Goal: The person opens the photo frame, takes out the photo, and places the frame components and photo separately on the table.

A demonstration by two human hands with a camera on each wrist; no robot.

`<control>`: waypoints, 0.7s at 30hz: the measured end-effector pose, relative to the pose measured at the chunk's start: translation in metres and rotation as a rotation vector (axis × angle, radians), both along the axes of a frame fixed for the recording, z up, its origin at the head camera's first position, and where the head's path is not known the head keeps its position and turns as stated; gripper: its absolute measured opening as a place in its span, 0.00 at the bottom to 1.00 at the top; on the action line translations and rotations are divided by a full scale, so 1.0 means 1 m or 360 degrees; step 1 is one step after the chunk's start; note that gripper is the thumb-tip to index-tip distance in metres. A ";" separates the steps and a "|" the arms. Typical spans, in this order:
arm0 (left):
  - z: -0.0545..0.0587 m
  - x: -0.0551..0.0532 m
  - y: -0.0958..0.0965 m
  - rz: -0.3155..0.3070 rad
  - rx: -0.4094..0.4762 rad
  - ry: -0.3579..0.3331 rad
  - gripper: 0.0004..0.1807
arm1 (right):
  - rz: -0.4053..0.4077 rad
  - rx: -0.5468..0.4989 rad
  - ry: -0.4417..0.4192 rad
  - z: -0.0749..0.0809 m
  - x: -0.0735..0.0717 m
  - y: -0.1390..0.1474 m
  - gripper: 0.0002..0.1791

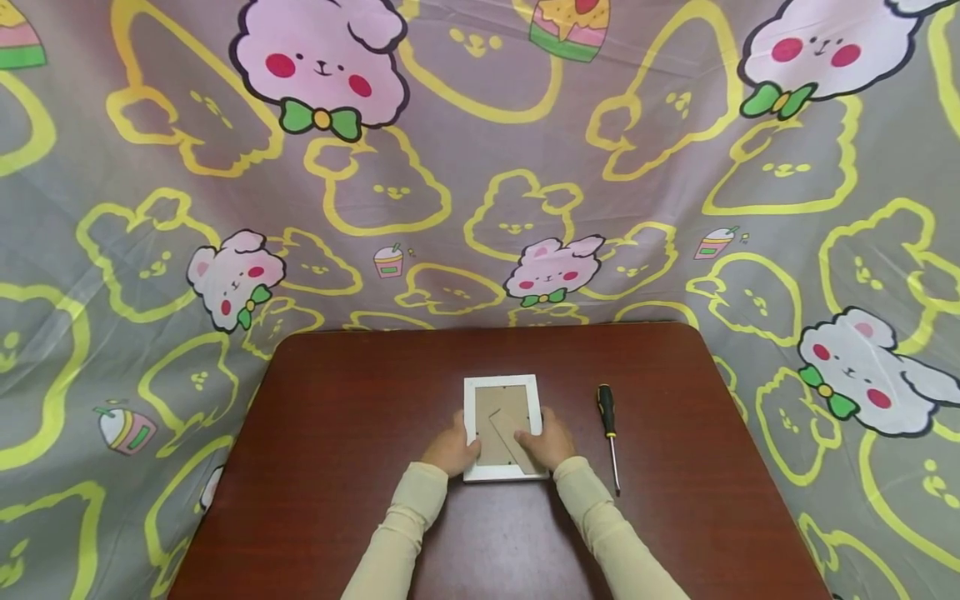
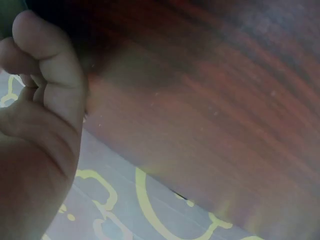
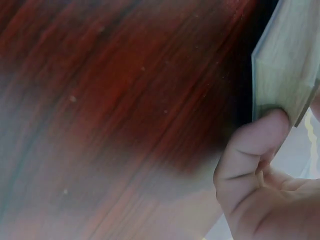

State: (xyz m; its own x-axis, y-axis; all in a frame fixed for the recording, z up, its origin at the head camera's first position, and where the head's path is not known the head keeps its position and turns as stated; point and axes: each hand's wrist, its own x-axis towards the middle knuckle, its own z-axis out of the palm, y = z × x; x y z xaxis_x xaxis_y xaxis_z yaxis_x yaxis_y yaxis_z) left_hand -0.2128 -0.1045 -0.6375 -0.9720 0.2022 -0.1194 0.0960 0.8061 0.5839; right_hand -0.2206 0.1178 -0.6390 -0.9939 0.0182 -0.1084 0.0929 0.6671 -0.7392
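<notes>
Head view: one white picture frame (image 1: 487,446), back up, with one brown stand (image 1: 508,429) on it, is held between two hands over one reddish-brown table (image 1: 337,433); whether it touches the tabletop I cannot tell. The left hand (image 1: 453,446) grips the frame's left side, the right hand (image 1: 551,442) its right, thumbs on top, other fingers mostly hidden. One screwdriver (image 1: 609,429) lies right of the frame; patterned cloth (image 1: 480,150) hangs behind it. Left wrist view: curled fingers, dim, partly cut off. Right wrist view: one finger bends against the frame's pale edge, the remainder cropped.
</notes>
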 end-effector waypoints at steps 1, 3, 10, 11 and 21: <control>-0.001 0.000 0.000 -0.0002 -0.0011 -0.0009 0.38 | 0.0001 0.0004 -0.0009 0.000 0.000 -0.001 0.40; -0.003 -0.001 -0.001 -0.0009 -0.0037 -0.0021 0.37 | 0.0004 0.0004 -0.0022 -0.001 -0.001 -0.002 0.40; -0.003 -0.001 -0.001 -0.0014 -0.0013 -0.0030 0.34 | -0.0010 0.0040 -0.0061 -0.004 -0.003 -0.004 0.41; -0.003 -0.001 0.000 -0.0014 -0.0014 -0.0023 0.34 | -0.0009 0.0048 -0.0063 -0.004 -0.003 -0.004 0.41; 0.004 -0.001 -0.004 -0.0045 0.0021 -0.0109 0.38 | -0.0022 0.0034 -0.0086 -0.008 -0.004 -0.003 0.39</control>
State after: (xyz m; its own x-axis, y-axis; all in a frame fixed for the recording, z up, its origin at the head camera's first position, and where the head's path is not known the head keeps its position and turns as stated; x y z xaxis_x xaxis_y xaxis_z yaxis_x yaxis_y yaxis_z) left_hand -0.2139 -0.1084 -0.6340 -0.9556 0.2313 -0.1827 0.0779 0.7959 0.6004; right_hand -0.2249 0.1150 -0.6465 -0.9863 0.0349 -0.1611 0.1415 0.6809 -0.7185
